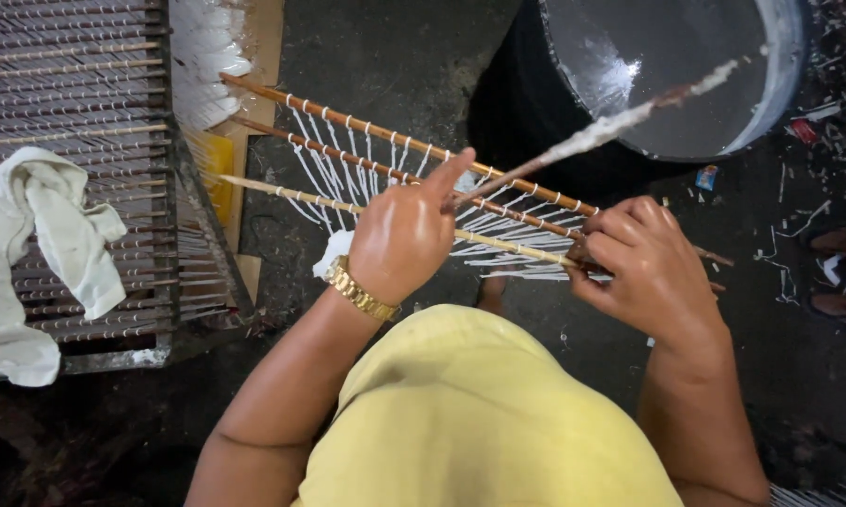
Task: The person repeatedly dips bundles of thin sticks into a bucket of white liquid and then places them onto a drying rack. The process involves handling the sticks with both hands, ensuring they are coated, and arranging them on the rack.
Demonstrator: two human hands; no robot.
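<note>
Looking down from the head view, the left hand [399,235] pinches a wax-crusted stick [592,136] that angles up over the dark drum of pale liquid [671,70] at far right. The right hand [643,263] is closed around the near ends of 3 bamboo rods [376,169] strung with thin white wicks [348,178]. A white rag [38,244] lies on the rack [94,113] at left. Loosening either grip would likely tangle the wicks or drop the rods to the floor [395,56].

Three sticks [395,174] strung with threads across the middle, between rack [76,188] at left and drum [667,66] behind right; cloth [38,244] on rack.
</note>
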